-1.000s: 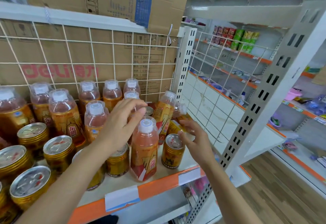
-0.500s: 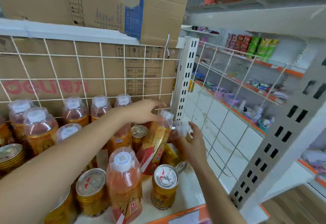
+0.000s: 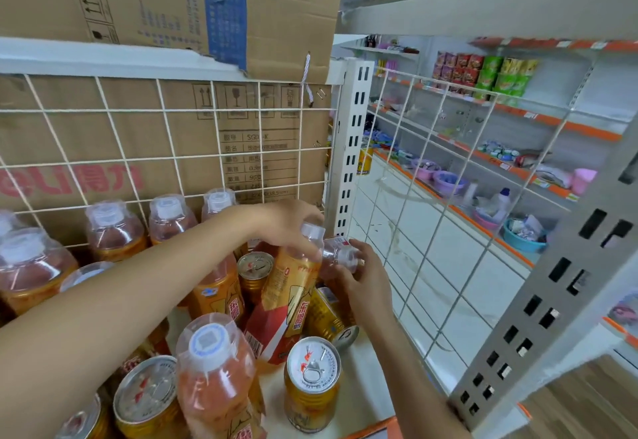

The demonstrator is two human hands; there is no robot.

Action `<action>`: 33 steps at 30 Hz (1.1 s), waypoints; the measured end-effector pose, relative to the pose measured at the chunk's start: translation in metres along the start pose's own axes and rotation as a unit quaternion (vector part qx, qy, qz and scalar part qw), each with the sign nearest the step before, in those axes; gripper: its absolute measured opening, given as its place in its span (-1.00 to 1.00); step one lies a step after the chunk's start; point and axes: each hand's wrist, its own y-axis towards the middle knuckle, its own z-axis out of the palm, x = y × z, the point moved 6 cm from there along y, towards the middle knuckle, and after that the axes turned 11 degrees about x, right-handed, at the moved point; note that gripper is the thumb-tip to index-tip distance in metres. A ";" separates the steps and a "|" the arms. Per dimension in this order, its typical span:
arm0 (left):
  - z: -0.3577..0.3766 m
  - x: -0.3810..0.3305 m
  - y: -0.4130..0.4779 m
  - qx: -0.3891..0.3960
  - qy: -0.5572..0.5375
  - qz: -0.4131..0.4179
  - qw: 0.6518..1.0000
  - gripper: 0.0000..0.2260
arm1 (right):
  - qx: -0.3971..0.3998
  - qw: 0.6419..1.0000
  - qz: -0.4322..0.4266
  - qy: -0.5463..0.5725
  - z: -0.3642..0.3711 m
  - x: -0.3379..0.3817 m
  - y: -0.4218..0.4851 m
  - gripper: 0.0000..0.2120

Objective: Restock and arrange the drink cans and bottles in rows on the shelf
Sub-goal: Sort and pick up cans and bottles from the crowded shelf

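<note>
My left grip (image 3: 290, 228) clasps the neck of a tilted bottle (image 3: 293, 286) near the back right corner of the shelf (image 3: 366, 362). My right grip (image 3: 366, 286) curls around a second bottle (image 3: 336, 254), tipped over just beside the first, above a toppled can (image 3: 324, 314).
</note>
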 end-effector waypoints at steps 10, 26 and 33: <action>0.004 -0.009 -0.065 -0.029 0.087 0.018 0.996 -0.52 | -0.007 0.999 -0.016 -0.029 -0.002 0.002 0.001 -0.59; 0.049 0.008 -0.132 -0.169 -0.241 0.076 0.953 -0.59 | -0.020 0.995 -0.067 -0.070 0.001 0.025 0.011 -0.61; 0.066 0.015 -0.145 -0.165 -0.233 0.078 0.955 -0.57 | 0.022 0.988 -0.129 -0.080 0.005 0.073 0.042 -0.65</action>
